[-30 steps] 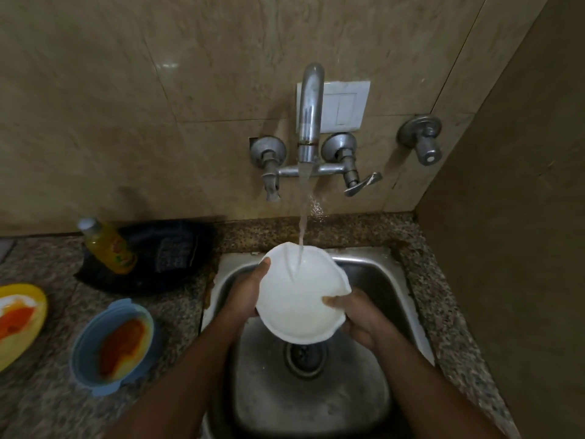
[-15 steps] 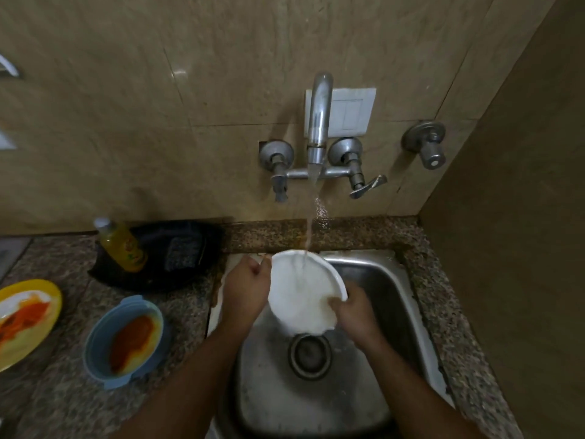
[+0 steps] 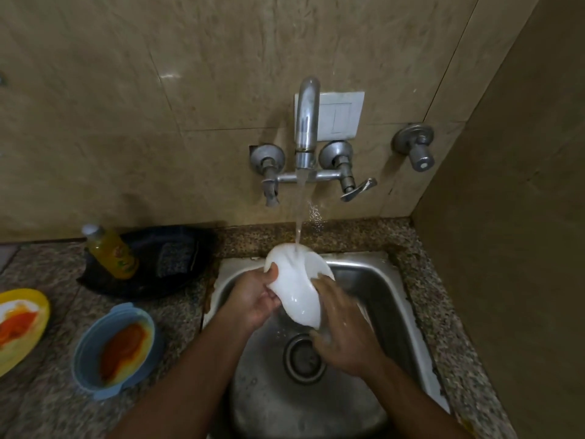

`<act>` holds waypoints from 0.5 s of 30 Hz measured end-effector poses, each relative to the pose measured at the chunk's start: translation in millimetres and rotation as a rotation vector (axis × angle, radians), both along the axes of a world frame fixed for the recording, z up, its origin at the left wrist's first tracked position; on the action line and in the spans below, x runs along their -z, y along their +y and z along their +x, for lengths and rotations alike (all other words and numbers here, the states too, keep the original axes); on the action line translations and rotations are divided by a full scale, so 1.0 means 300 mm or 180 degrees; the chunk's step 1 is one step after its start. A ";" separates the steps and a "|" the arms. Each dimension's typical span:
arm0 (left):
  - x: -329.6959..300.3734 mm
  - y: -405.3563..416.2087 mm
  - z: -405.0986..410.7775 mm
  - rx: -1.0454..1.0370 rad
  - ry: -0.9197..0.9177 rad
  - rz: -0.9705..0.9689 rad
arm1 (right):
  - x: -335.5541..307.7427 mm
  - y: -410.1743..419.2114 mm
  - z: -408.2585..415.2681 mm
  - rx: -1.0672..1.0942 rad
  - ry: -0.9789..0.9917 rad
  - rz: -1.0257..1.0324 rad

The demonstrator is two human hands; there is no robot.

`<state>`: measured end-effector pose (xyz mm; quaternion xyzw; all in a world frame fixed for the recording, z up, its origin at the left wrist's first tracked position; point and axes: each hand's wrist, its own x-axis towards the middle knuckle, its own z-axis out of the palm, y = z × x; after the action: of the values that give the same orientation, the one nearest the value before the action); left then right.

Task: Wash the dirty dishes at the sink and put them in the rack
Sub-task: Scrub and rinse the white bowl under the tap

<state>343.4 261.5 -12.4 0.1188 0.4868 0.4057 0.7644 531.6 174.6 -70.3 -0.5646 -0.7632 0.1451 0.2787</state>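
The table (image 3: pixel 164 315), speckled stone, carries the steel sink (image 3: pixel 373 274) at its right end, w/ water from the wall tap (image 3: pixel 306 122) running into it. On the table left of the sink wait two dirty dishes: a yellow plate (image 3: pixel 41 308) at the frame edge and a blue bowl (image 3: pixel 91 340), both smeared orange; behind them a black tray (image 3: pixel 164 261) w/ a yellow bottle (image 3: pixel 109 250) leaning on it. No rack in view.

Over the sink the white bowl (image 3: pixel 297 293) has turned since a sec ago: then it faced up under the stream, now it is tipped on edge, water hitting its top rim. Left hand (image 3: pixel 253 299) has its grip pinched on the bowl's left rim, thumb over the edge. Right hand (image 3: pixel 345 331) lies against the bowl's right side, fingers prob. spread flat, rubbing; motion blur there. So the rinse looks to be on its last passes; racking comes next, then the two dirty ones.
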 end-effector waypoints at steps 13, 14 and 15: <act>-0.038 -0.010 0.113 0.0187 0.3414 0.1407 | -0.198 0.307 -0.141 0.0392 0.0106 -0.0193; -0.040 -0.011 0.108 0.0192 0.3435 0.1447 | -0.207 0.340 -0.132 0.0621 0.0246 -0.0628; -0.042 -0.011 0.100 0.0203 0.3426 0.1437 | -0.209 0.360 -0.131 0.0790 0.0331 -0.0998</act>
<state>373.3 258.3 0.3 0.4828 0.7043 0.3587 0.3771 492.2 282.8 -7.6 -0.6825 -0.6405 0.2556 0.2422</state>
